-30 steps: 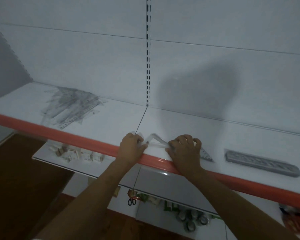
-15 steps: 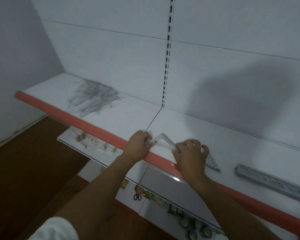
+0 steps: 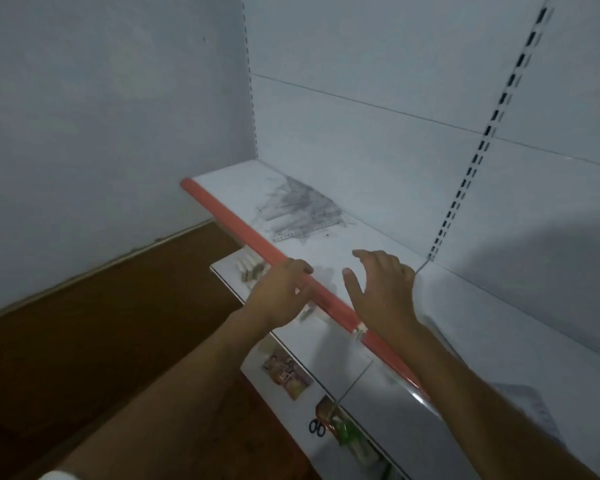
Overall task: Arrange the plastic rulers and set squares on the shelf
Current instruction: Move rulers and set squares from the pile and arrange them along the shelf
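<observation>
A loose heap of clear plastic rulers and set squares (image 3: 300, 211) is seen on the white shelf (image 3: 371, 247), toward its far left end, near the back panel. The pieces are overlapped at different angles, and single pieces cannot be told apart (the plastic is see-through and the view is soft). One ruler edge with printed marks is laid along the near side of the heap.

To the right of the heap and well apart from it, the right hand (image 3: 383, 289) is held over the shelf, palm down, with the fingers spread and released; nothing is grasped in it. The left hand (image 3: 281, 294) is placed at the shelf's front edge, its fingers curled loosely over the orange strip (image 3: 236, 225) that runs along that edge; nothing is seen held in it. Whether the fingertips are pressed on the strip cannot be told.

At the near right, beside the right forearm, a pale clear sheet with printed marks (image 3: 534, 407) is laid flat on the shelf (possibly a set square, but it is too blurred to tell).

A slotted upright (image 3: 478, 157) is fixed to the back panel at the right. Below, a lower shelf (image 3: 326, 348) is seen with small packets (image 3: 250, 268) and a pair of scissors (image 3: 316, 427). A brown floor (image 3: 84, 341) lies at the left.
</observation>
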`<state>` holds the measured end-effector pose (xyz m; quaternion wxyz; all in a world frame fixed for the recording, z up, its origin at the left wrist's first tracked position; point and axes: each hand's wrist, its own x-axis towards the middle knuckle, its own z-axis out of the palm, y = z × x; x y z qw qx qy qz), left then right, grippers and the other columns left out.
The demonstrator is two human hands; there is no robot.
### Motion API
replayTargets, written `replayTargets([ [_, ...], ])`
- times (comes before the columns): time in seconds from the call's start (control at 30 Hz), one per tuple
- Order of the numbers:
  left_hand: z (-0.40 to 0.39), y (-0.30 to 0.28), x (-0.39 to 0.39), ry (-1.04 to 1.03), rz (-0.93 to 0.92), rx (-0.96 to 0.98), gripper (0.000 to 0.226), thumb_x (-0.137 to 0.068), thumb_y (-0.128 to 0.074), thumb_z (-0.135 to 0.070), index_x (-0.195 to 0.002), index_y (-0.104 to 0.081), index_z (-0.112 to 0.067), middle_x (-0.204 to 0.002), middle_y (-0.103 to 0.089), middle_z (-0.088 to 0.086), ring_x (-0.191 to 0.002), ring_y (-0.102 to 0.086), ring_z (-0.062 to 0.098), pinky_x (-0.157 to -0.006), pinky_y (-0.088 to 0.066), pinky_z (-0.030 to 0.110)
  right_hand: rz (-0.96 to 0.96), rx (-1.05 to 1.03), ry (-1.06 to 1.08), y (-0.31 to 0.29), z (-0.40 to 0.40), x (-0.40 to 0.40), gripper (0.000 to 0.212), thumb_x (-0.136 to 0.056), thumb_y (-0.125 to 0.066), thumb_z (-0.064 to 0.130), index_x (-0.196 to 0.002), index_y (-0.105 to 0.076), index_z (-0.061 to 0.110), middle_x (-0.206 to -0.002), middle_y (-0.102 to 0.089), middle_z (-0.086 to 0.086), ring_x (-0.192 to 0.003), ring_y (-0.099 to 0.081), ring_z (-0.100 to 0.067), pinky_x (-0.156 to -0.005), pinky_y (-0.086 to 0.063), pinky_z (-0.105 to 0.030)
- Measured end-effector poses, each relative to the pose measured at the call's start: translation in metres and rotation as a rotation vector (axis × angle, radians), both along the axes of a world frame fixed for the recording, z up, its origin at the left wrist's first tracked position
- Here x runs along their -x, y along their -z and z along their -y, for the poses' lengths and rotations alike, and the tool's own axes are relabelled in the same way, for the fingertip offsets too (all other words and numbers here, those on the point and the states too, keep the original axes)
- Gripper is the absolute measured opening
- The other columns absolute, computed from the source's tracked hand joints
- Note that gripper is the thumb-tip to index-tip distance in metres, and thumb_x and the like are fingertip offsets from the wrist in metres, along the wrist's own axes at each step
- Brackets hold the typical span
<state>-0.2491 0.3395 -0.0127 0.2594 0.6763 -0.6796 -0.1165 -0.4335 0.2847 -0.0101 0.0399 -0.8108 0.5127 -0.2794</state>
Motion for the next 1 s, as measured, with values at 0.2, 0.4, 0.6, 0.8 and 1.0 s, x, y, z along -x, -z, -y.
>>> replayTargets([
  [0.2,-0.035,-0.033,-0.136,-0.126,0.117,-0.049,0.040,-0.092,-0.051,-0.048,-0.126,-0.054,-0.027,-0.130,-0.054,-0.005,-0.119,-0.050,0.015,-0.098,-0.044,0.032,0.001,-0.029,-0.222,-0.031,0.021,-0.146,0.055,-0.087,-0.037,0.053,-0.132,-0.050,0.024,-0.133,-0.053,-0.002,-0.124,-0.044,-0.023,-0.102,-0.029,-0.041],
  [0.4,-0.047,-0.047,-0.234,-0.299,0.143,-0.068,0.045,-0.093,-0.052,-0.046,-0.133,-0.047,-0.028,-0.137,-0.050,-0.004,-0.123,-0.049,0.015,-0.099,-0.042,0.032,-0.084,0.003,-0.309,-0.049,0.024,-0.260,0.052,-0.093,-0.039,0.056,-0.137,-0.043,0.028,-0.138,-0.048,0.002,-0.126,-0.043,-0.020,-0.106,-0.029,-0.041],
  [0.6,-0.017,-0.048,-0.281,-0.338,0.126,-0.098,0.048,-0.093,-0.053,-0.044,-0.136,-0.045,-0.023,-0.136,-0.050,0.000,-0.122,-0.047,0.019,-0.101,-0.045,0.037,-0.110,0.013,-0.346,-0.043,0.059,-0.326,0.051,-0.093,-0.040,0.055,-0.134,-0.046,0.024,-0.133,-0.052,0.001,-0.121,-0.047,-0.019,-0.104,-0.033,-0.040],
  [0.8,0.037,-0.044,-0.319,-0.347,0.128,-0.184,0.051,-0.093,-0.052,-0.046,-0.139,-0.042,-0.025,-0.139,-0.047,0.000,-0.124,-0.045,0.019,-0.102,-0.044,0.040,-0.139,-0.009,-0.352,-0.034,0.116,-0.373,0.051,-0.094,-0.041,0.054,-0.137,-0.042,0.026,-0.140,-0.047,0.001,-0.127,-0.043,-0.020,-0.108,-0.028,-0.040],
  [1.0,0.114,-0.050,-0.334,-0.268,0.134,-0.143,0.049,-0.094,-0.050,-0.045,-0.138,-0.045,-0.022,-0.141,-0.048,0.002,-0.125,-0.046,0.020,-0.103,-0.039,0.036,-0.078,-0.064,-0.323,-0.028,0.180,-0.384,0.055,-0.090,-0.035,0.055,-0.135,-0.046,0.026,-0.138,-0.048,0.001,-0.129,-0.040,-0.019,-0.107,-0.026,-0.042],
])
